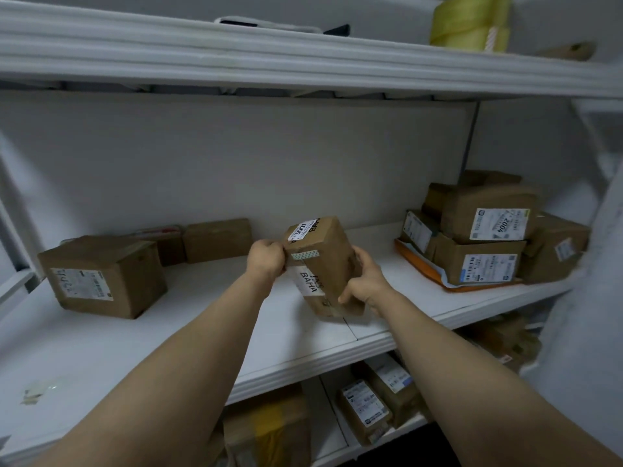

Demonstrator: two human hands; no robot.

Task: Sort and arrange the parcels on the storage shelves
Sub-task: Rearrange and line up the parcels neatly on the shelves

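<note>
A tall brown cardboard parcel [328, 261] with white labels stands tilted on the white middle shelf [209, 318]. My left hand [266, 259] grips its upper left edge. My right hand [365, 281] holds its right side and lower corner, fingers curled round it. To the left sits a brown box [104, 276] with a label on its front. Two smaller boxes [215, 239] lie behind it by the back wall. At the right end, a stack of labelled boxes [488, 237] rests on an orange envelope [424, 267].
The upper shelf [236, 59] carries a yellow roll [472, 23] and a flat white item. Below the middle shelf, more parcels [374, 399] and a box with yellow tape [269, 429] sit on a lower shelf. A scrap of tape [33, 392] lies at the front left.
</note>
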